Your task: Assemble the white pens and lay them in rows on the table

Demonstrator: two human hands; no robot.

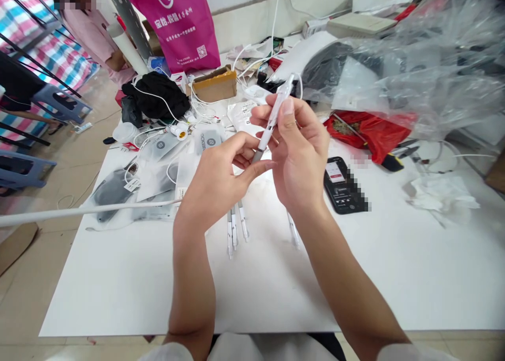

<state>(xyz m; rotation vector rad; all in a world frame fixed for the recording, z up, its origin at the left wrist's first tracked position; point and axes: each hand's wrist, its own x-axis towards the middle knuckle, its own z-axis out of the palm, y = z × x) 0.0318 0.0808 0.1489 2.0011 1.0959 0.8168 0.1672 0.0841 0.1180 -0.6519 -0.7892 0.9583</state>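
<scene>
A white pen (272,118) with a grey grip is held up at a slant above the table, its push-button end pointing up and away. My right hand (298,150) grips its upper barrel between thumb and fingers. Lower down, my left hand (224,171) pinches the grey end between thumb and forefinger. Beneath my left hand several similar pens (234,229) lie side by side on the white table (158,287). One more pen (293,232) lies partly hidden under my right wrist.
A phone (342,184) lies right of my hands. Plastic wrap (414,71) and a red bag (379,132) pile up behind it. Packets (161,145), a black cloth (158,95), cables and a magenta bag (177,24) crowd the back left. Another person (84,29) is beyond the table.
</scene>
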